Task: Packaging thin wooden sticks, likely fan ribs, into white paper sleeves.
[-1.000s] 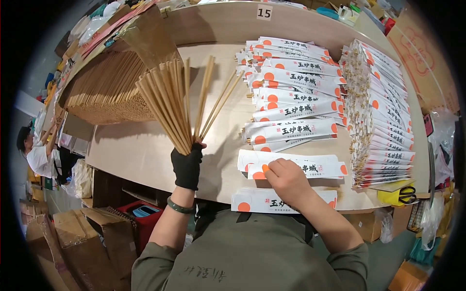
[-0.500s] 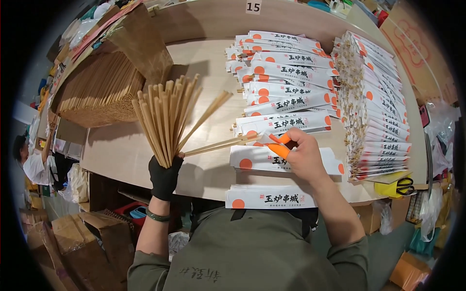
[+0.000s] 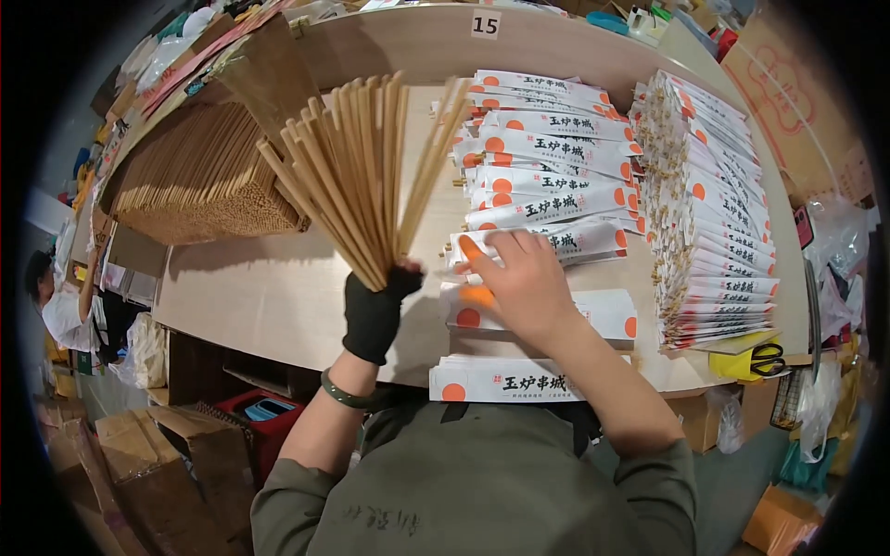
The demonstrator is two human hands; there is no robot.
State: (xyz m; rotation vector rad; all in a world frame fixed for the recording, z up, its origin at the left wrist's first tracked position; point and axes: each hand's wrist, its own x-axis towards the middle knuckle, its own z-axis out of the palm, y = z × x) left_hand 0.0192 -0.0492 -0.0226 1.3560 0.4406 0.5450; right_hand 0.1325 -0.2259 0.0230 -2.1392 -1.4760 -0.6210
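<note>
A fanned bundle of wooden chopsticks (image 3: 362, 176) rises from my left hand (image 3: 375, 310), which wears a black fingerless glove and is closed around their lower ends. My right hand (image 3: 528, 283) has orange covers on its thumb and index finger. These two fingers are apart and somewhat blurred, over the near end of the printed white paper sleeves. Below it is a flat stack of paper sleeves (image 3: 603, 313), partly hidden by the hand. Another sleeve stack (image 3: 473, 380) lies at the table's front edge. Beyond the hand is a pile of filled chopstick sleeves (image 3: 556, 176).
A carton of tightly packed chopsticks (image 3: 185, 176) stands at the left. More filled sleeves (image 3: 723, 204) are heaped at the right, chopstick ends facing left. Scissors (image 3: 768, 360) and a yellow item (image 3: 732, 366) lie near the right edge. Cardboard boxes (image 3: 139, 454) stand below left.
My left hand with the bundle has moved right and slightly up. My right hand has shifted left, and the chopsticks it was sliding into a sleeve are out of sight.
</note>
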